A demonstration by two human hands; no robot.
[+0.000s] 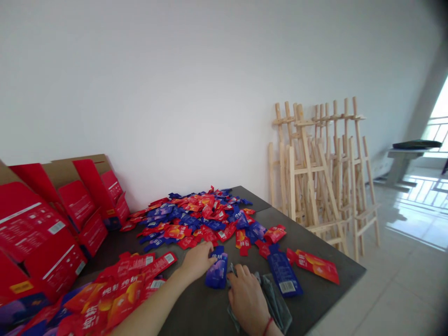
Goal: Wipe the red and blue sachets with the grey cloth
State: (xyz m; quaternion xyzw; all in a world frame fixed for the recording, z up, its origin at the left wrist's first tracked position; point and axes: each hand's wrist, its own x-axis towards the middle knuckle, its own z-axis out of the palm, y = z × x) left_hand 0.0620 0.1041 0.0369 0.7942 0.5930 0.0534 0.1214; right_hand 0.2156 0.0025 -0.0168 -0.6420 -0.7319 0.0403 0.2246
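Note:
My left hand (198, 261) pinches the upper left edge of a blue pouch (217, 273) that lies printed side up on the dark table. Just to its right, my right hand (248, 296) has its fingers curled over a crumpled grey cloth (276, 298), which spreads out beneath the palm. Beside the cloth lies another blue pouch (284, 274) with a barcode showing, and past it a red pouch (318, 266). Behind both hands a big loose heap of red and blue pouches (196, 207) reaches to the wall.
Red cartons (82, 205) with raised flaps stand along the left side. A pile of mostly red pouches (115, 294) lies in front of them, by my left forearm. The table edge (336, 298) runs along the right. Wooden easels (311, 172) lean together beyond it.

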